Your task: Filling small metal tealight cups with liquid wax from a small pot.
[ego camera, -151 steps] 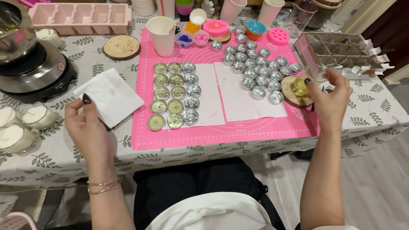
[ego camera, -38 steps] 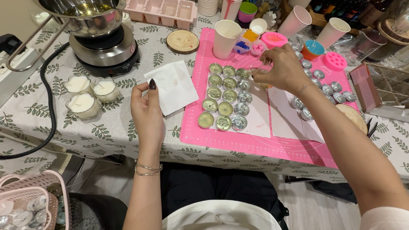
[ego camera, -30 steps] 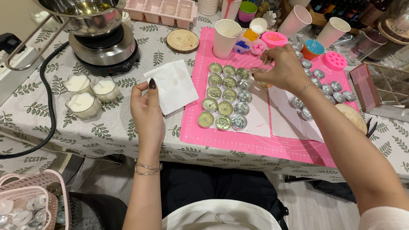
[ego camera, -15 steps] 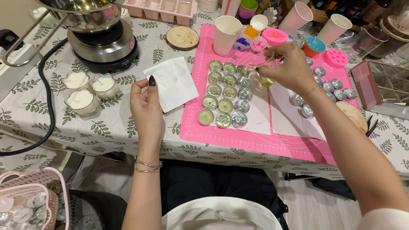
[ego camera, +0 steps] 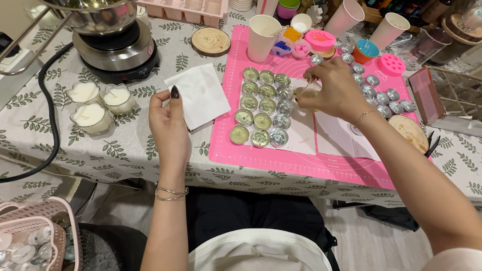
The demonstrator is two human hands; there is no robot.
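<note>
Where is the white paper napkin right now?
The white napkin lies on the leaf-print tablecloth, just left of the pink mat, with the left hand touching its near edge.

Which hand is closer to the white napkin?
Left. The left hand touches the white napkin's edge. The right hand is off to its right, over the pink mat.
</note>
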